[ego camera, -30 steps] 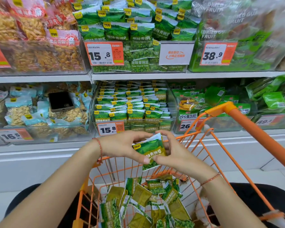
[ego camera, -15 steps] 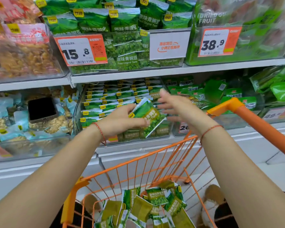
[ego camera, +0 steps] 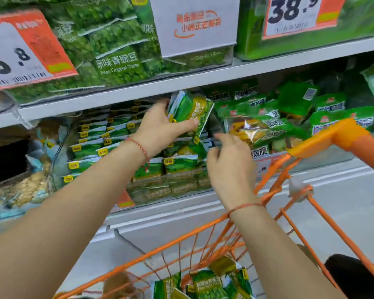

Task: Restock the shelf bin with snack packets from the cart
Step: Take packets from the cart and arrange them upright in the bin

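Two hands (ego camera: 160, 128), one held packet (ego camera: 188, 111), one cart (ego camera: 289, 169), three price tags (ego camera: 20, 50)

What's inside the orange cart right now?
Green snack packets lie piled at the bottom of the orange cart. A brownish object sits at the left, too unclear to identify. The frame's lower edge and the right forearm hide the rest.

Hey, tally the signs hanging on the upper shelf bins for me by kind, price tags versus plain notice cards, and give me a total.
Orange-and-white price tags: 2, the 15.8 tag and the 38.9 tag
White notice cards with orange writing: 1, the notice card between them
Total: 3
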